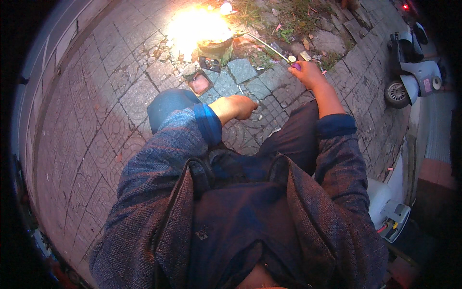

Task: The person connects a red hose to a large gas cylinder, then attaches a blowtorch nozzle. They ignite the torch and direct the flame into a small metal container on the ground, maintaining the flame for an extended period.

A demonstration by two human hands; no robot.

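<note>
A purple-handled metal rod (267, 45) is in my right hand (308, 74), fingers wrapped round the handle. It slants up and left, its far end at the edge of a bright fire (197, 28). The flames glare white and hide what burns. Below them shows the side of a round, dark container (215, 48). My left hand (238, 107) hangs beside my bent left knee (169, 107), above the paving. Its fingers are curled in, and no object shows in them. A small square tray (199, 83), dark-rimmed and pinkish inside, lies on the ground near that knee.
Patterned paving (82, 130) surrounds me, with loose grey slabs (241, 71) and rubble near the fire. Grass tufts (301, 21) grow beyond the rod. A white scooter (414, 72) stands at the far right. A whitish vehicle part (387, 207) is close to my right elbow.
</note>
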